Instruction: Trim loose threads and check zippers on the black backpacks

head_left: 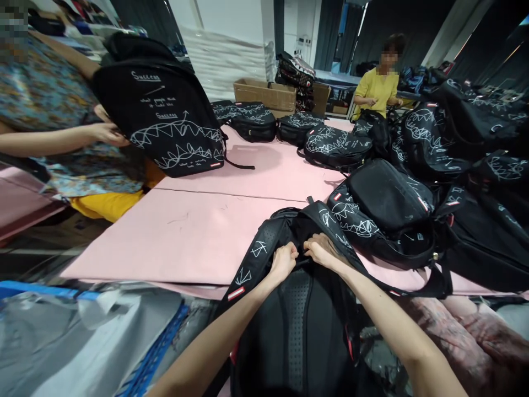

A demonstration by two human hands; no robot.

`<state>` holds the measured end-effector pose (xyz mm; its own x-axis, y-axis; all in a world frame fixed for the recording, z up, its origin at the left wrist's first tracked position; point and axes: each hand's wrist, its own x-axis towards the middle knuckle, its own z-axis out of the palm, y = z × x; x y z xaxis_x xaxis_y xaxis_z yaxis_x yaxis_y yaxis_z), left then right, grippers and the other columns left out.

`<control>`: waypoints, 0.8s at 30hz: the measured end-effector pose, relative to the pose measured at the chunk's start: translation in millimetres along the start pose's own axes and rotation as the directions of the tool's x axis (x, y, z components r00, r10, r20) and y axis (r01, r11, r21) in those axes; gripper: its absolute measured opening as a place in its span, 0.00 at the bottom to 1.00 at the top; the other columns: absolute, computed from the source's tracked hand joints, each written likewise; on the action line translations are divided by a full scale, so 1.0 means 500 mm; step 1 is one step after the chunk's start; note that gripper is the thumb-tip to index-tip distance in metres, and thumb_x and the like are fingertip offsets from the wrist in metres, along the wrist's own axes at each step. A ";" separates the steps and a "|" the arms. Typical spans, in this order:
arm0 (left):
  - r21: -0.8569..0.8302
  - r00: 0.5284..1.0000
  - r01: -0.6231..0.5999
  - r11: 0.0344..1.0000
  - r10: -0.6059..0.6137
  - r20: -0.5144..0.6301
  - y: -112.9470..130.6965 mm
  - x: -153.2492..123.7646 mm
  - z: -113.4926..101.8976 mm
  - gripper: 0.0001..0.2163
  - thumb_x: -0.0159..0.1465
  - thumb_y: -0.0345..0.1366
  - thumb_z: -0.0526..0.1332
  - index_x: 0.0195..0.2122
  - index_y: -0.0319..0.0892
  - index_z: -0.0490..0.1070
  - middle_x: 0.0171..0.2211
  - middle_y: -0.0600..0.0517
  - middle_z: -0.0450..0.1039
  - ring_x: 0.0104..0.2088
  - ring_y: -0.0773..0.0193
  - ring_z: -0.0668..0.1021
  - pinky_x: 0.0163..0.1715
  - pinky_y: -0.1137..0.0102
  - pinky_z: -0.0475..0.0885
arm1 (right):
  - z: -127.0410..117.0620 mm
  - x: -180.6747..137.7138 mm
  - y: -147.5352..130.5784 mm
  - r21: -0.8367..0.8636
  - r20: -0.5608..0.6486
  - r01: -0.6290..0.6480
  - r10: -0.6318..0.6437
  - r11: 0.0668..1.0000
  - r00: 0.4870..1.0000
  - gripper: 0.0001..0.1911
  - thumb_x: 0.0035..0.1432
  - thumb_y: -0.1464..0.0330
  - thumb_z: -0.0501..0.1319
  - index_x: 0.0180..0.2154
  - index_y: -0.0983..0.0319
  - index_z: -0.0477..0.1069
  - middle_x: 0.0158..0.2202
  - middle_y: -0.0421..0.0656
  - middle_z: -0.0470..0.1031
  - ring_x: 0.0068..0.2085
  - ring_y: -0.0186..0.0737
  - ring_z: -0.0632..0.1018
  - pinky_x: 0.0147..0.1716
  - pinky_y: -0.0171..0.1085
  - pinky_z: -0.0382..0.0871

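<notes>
Reaching to the top of the black backpack (297, 331) at the near edge of the worktop (185, 237), left hand (284, 261) and right hand (320, 251) curl nearly closed fingers (293, 251); whether they grip fabric is unclear.

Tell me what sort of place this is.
Probably a bag workshop or packing room: many similar black backpacks crowd a long pink table, a person in a yellow top stands across it, and a cardboard box sits beyond.
</notes>
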<state>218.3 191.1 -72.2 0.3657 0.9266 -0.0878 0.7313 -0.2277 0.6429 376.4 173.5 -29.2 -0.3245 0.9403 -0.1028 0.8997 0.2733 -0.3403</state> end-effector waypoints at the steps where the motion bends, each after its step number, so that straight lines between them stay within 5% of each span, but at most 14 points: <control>1: 0.000 1.000 -0.004 1.000 0.004 -0.002 0.001 0.002 0.001 0.04 0.58 0.26 0.55 0.28 0.40 0.67 0.23 0.55 0.70 0.26 0.67 0.73 0.27 0.74 0.61 | 0.002 -0.002 0.000 0.017 -0.009 -0.004 0.005 1.000 1.000 0.02 0.53 0.72 0.61 0.30 0.61 0.72 0.31 0.43 0.73 0.40 0.41 0.70 0.40 0.35 0.56; 5: 0.011 0.999 -0.048 0.999 0.048 -0.021 0.004 -0.007 -0.008 0.05 0.61 0.27 0.53 0.30 0.40 0.67 0.25 0.53 0.71 0.28 0.66 0.74 0.30 0.73 0.66 | 0.011 -0.017 0.005 0.124 -0.059 -0.061 0.069 0.990 0.996 0.04 0.55 0.72 0.58 0.29 0.62 0.71 0.31 0.42 0.73 0.39 0.39 0.70 0.40 0.34 0.58; 8: 0.029 0.983 -0.183 0.983 0.184 -0.019 -0.014 -0.035 -0.044 0.06 0.63 0.33 0.54 0.31 0.41 0.69 0.33 0.51 0.73 0.42 0.62 0.74 0.44 0.68 0.67 | 0.021 -0.030 0.018 0.241 -0.128 -0.144 0.179 0.960 0.975 0.05 0.57 0.70 0.56 0.33 0.62 0.70 0.34 0.42 0.73 0.39 0.39 0.71 0.42 0.35 0.59; 11: 0.097 0.898 -0.436 0.895 0.439 -0.011 -0.061 -0.056 -0.116 0.09 0.63 0.37 0.54 0.31 0.42 0.71 0.43 0.48 0.72 0.59 0.57 0.61 0.57 0.61 0.59 | 0.036 -0.038 0.035 0.382 -0.203 -0.205 0.298 0.901 0.933 0.09 0.57 0.67 0.53 0.38 0.62 0.68 0.37 0.43 0.72 0.40 0.39 0.72 0.43 0.37 0.62; 13: 0.117 0.848 -0.516 0.849 0.525 -0.069 -0.091 -0.046 -0.179 0.10 0.65 0.37 0.51 0.37 0.41 0.71 0.51 0.47 0.68 0.60 0.58 0.59 0.58 0.60 0.59 | 0.046 -0.040 0.045 0.470 -0.240 -0.204 0.347 0.859 0.907 0.10 0.56 0.66 0.53 0.39 0.62 0.67 0.39 0.43 0.72 0.41 0.39 0.73 0.43 0.37 0.63; 15: 0.077 0.859 -0.459 0.885 0.464 -0.215 -0.104 -0.011 -0.240 0.12 0.65 0.35 0.48 0.44 0.40 0.69 0.53 0.46 0.66 0.56 0.61 0.66 0.56 0.62 0.62 | 0.057 -0.038 0.054 0.537 -0.272 -0.181 0.372 0.824 0.887 0.10 0.54 0.66 0.53 0.38 0.61 0.67 0.38 0.42 0.72 0.40 0.40 0.73 0.43 0.38 0.64; 18: -0.061 0.905 -0.255 0.965 0.216 -0.366 -0.094 0.073 -0.300 0.14 0.64 0.35 0.48 0.46 0.38 0.67 0.46 0.45 0.72 0.48 0.62 0.73 0.51 0.64 0.67 | 0.071 -0.032 0.064 0.602 -0.323 -0.135 0.395 0.787 0.860 0.11 0.51 0.64 0.54 0.37 0.60 0.68 0.36 0.41 0.72 0.38 0.40 0.73 0.44 0.40 0.65; 21: -0.108 0.942 -0.148 0.983 0.107 -0.318 -0.077 0.147 -0.309 0.15 0.62 0.34 0.48 0.44 0.35 0.69 0.41 0.44 0.75 0.43 0.61 0.76 0.47 0.67 0.69 | 0.082 -0.030 0.073 0.635 -0.375 -0.097 0.415 0.767 0.829 0.11 0.50 0.63 0.56 0.36 0.60 0.68 0.35 0.41 0.72 0.38 0.42 0.73 0.45 0.42 0.64; 24: -0.076 0.961 -0.149 0.986 0.127 -0.244 -0.079 0.170 -0.285 0.15 0.60 0.31 0.49 0.42 0.34 0.71 0.38 0.44 0.76 0.41 0.61 0.77 0.44 0.68 0.70 | 0.089 -0.035 0.078 0.651 -0.413 -0.067 0.426 0.756 0.805 0.12 0.49 0.61 0.57 0.36 0.59 0.68 0.35 0.41 0.72 0.39 0.42 0.73 0.47 0.43 0.63</control>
<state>138.4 321.5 3.1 0.3035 0.9351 0.1829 0.6226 -0.3400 0.7049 404.2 158.5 -82.3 0.2429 0.9571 0.1577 0.5119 0.0116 -0.8590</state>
